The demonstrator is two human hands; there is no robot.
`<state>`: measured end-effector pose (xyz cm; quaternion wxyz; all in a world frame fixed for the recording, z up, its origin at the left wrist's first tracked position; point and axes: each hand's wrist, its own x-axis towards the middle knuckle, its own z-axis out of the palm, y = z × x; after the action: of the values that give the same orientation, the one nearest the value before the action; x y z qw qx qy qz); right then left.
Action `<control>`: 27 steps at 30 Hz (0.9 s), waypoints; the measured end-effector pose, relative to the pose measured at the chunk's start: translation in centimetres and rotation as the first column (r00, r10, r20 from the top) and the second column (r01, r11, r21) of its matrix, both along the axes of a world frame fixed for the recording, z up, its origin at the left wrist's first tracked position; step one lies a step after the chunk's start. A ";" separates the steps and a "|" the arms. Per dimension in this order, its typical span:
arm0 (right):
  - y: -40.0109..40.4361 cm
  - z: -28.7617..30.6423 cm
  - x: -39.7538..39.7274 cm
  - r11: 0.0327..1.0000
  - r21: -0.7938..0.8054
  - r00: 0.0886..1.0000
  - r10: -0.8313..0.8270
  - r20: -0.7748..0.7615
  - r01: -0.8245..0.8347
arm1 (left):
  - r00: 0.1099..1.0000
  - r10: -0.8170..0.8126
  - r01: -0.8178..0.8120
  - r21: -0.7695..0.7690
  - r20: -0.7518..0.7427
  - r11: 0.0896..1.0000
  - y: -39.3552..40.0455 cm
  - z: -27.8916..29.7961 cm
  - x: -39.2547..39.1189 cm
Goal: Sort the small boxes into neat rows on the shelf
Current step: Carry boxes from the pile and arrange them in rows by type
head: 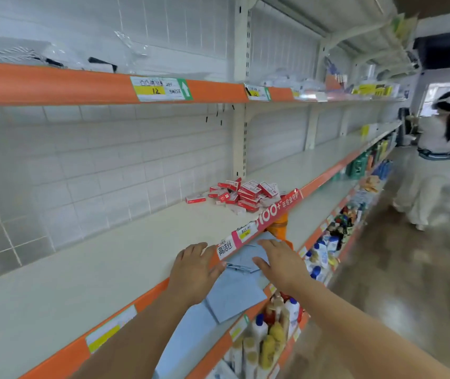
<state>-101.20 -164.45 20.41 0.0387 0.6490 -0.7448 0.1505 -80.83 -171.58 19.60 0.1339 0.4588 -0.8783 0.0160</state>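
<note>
A loose pile of several small red-and-white boxes (241, 194) lies on the white shelf (114, 258), to the right of its middle, with one box (195, 198) apart at the pile's left. My left hand (195, 269) hovers over the shelf's orange front edge with fingers straight, holding nothing. My right hand (280, 263) reaches forward just below that edge, fingers spread and empty. Both hands are well short of the pile.
An orange price rail with tags (248, 233) runs along the shelf front. Blue flat packs (232, 294) and bottles (267, 337) fill the shelves below. An upper shelf (81, 83) holds plastic-wrapped goods. A person (434, 160) stands in the aisle at right.
</note>
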 end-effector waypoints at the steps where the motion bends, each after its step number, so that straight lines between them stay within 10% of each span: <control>1: -0.7 -0.1 -0.7 1.000 -0.001 1.000 -0.003 0.003 0.003 | 1.000 -0.006 0.006 -0.003 -0.001 1.000 -1.0 0.0 -0.8; 27: -21.4 1.1 -8.2 0.994 0.104 1.000 0.021 0.004 -0.022 | 0.994 -0.105 0.104 0.106 0.005 0.989 -20.0 -0.5 -13.8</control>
<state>-109.45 -185.87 21.54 0.0022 0.6579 -0.7446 0.1127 -94.66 -191.54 19.06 0.1053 0.4185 -0.9014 -0.0350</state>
